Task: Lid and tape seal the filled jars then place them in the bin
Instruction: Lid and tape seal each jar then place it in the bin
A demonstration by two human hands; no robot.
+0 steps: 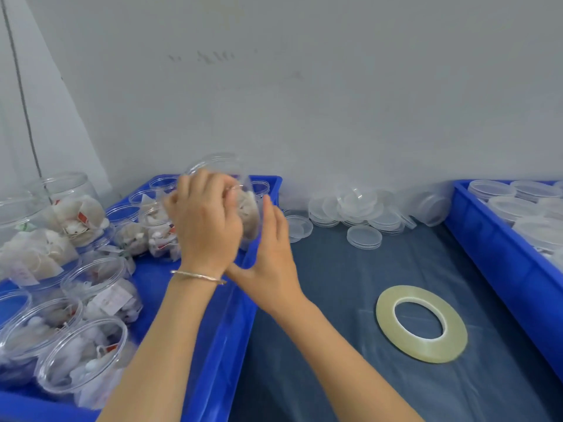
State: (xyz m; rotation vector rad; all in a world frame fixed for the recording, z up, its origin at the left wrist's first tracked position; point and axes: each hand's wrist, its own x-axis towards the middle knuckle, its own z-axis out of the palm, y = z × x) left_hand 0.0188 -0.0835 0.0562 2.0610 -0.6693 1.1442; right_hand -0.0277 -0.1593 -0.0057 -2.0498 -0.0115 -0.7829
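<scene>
A clear filled jar [248,208] hangs in the air above the right edge of the left blue bin [225,324]. My left hand [204,220] grips it from the near side, fingers curled round its wall. My right hand [272,257] lies against its right side with straight fingers. The jar is blurred and I cannot tell whether it has a lid. Several open filled jars [82,354] lie and stand in the left bin. A ring of clear tape [422,322] lies flat on the dark mat. Loose clear lids [364,236] are heaped by the wall.
A second blue bin [499,257] at the right holds several clear lids. The dark mat [320,345] covers the table between the two bins. A grey wall stands right behind the bins. A thin cable hangs at the far left.
</scene>
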